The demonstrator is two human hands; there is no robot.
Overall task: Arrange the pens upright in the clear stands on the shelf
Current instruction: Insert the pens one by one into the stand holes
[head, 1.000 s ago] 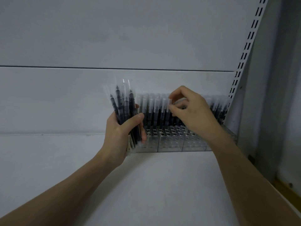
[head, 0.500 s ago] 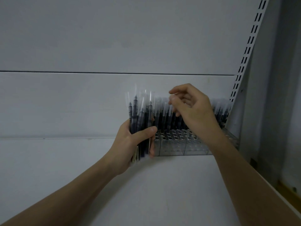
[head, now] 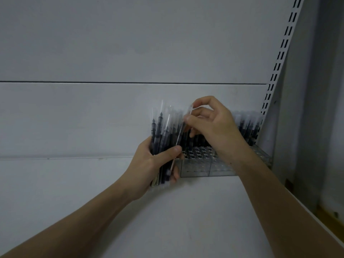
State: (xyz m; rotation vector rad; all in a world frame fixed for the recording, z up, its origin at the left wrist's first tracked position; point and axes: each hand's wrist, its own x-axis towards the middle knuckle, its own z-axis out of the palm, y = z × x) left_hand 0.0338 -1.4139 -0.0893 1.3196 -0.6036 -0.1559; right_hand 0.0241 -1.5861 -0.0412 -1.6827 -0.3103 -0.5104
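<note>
Two hands at stand's (head: 202, 170) left edge: left hand (head: 149, 164) grips bundle (head: 162, 135), right hand (head: 212, 125) pinches pen (head: 183, 125).

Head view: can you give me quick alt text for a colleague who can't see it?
The right hand pinches one pen out of the bundle of pens gripped upright by the left hand. Behind them on the white shelf, a clear stand holds pens in its back rows; front holes are empty.

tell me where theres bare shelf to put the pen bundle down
Bare white shelf lies in front of the clear stands, between the two forearms, and more to the left of the left hand along the back panel. It is crowded at the stands, where standing pens and the right hand fill the right corner.
</note>
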